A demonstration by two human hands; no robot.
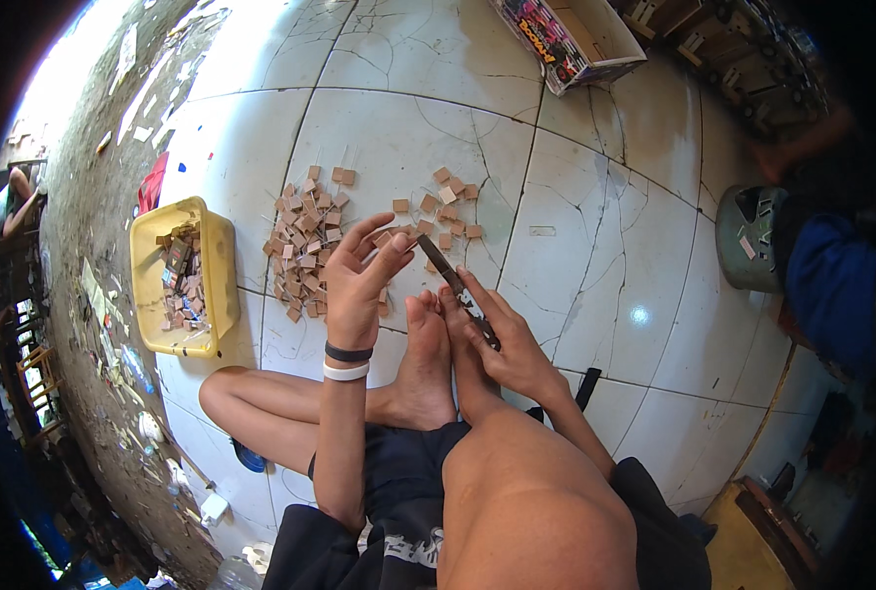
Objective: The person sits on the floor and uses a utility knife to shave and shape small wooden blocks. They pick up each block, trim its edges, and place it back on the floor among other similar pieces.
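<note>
yellow tub [219, 258], cardboard box [595, 39], cracked tiles [595, 256]

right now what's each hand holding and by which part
Right hand grips a knife by its handle, blade pointing up toward the left hand, whose fingertips seem to pinch a small wooden piece; hold unclear.

tub [219, 258]: left on the floor, small wooden pieces [184, 285] inside
wooden squares [305, 246]: heaped right of the tub; smaller scatter [446, 211] further right
knife [450, 280]: near side of the scatter, above the feet [428, 364]
cardboard box [595, 39]: far right
</note>
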